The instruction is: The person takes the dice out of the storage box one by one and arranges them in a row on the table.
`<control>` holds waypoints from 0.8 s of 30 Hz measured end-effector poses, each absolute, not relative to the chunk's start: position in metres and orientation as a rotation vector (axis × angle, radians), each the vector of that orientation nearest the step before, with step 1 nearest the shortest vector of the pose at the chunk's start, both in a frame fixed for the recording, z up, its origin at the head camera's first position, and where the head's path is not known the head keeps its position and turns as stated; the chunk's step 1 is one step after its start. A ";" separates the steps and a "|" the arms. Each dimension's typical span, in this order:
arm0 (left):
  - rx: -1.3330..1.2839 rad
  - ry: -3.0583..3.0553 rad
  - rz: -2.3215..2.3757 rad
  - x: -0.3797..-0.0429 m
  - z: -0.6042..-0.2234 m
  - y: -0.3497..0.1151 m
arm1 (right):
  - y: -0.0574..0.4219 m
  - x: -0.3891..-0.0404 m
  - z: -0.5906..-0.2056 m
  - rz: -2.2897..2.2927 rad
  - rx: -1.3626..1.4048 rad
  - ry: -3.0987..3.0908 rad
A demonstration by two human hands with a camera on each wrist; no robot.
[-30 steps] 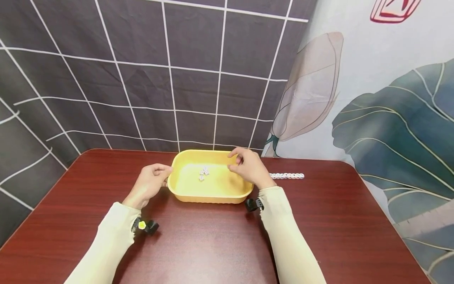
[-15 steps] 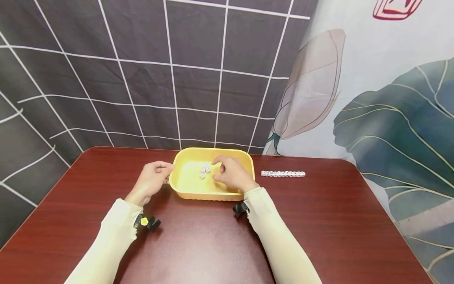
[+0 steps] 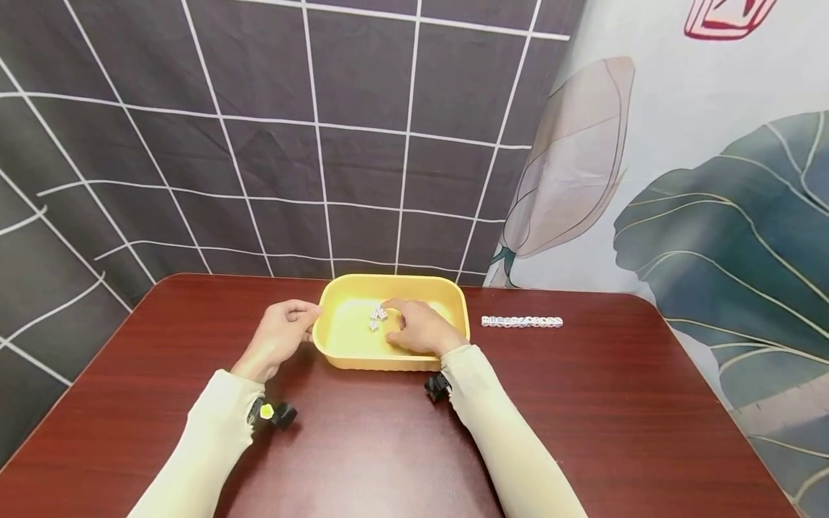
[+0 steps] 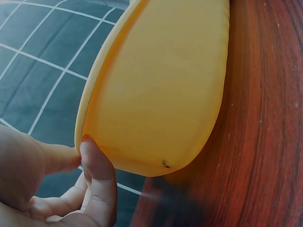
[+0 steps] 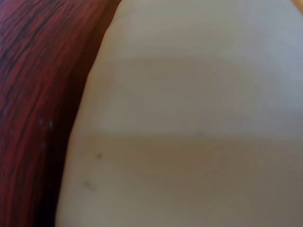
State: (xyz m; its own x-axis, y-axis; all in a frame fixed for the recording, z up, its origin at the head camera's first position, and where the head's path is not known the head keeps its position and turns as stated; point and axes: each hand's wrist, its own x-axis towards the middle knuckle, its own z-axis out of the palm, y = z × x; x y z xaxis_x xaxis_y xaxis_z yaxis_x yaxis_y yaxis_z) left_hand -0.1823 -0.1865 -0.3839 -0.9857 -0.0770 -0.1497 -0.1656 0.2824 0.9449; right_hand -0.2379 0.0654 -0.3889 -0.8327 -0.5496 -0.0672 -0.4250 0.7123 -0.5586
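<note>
A yellow plastic basin (image 3: pixel 401 363) stands on the table. My left hand (image 3: pixel 280 337) pinches its left rim; in the left wrist view the thumb and a finger (image 4: pixel 97 165) meet across the rim. Several small white dice (image 3: pixel 378 315) lie together on the basin floor, left of its middle. My right hand (image 3: pixel 424 329) reaches over the front right rim into the basin. Its thumb and index finger are spread apart, just right of the dice, with nothing seen between them. The basin's pale outer wall (image 5: pixel 189 104) fills the right wrist view and hides that hand.
To the right of the basin, a straight row of white dice (image 3: pixel 522 321) lies on the reddish-brown wooden table (image 3: pixel 363 446). Behind the table hangs a dark grid-patterned cloth (image 3: pixel 363 165), with a leaf-patterned one (image 3: pixel 712 237) at the right.
My right hand has moved left and down into the basin, closer to the dice, uncovering the left end of the dice row. The left hand stays at the rim.
</note>
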 end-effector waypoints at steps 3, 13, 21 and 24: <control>-0.227 2.464 1.825 -0.183 -0.383 -0.187 | 0.066 -0.236 -0.385 -0.817 -0.767 2.684; -0.225 2.462 1.829 -0.182 -0.383 -0.186 | 0.067 -0.235 -0.387 -0.846 -0.763 2.692; -0.224 2.461 1.823 -0.181 -0.383 -0.187 | 0.065 -0.235 -0.389 -0.782 -0.789 2.718; -0.219 2.465 1.821 -0.181 -0.384 -0.188 | 0.065 -0.235 -0.389 -0.782 -0.783 2.719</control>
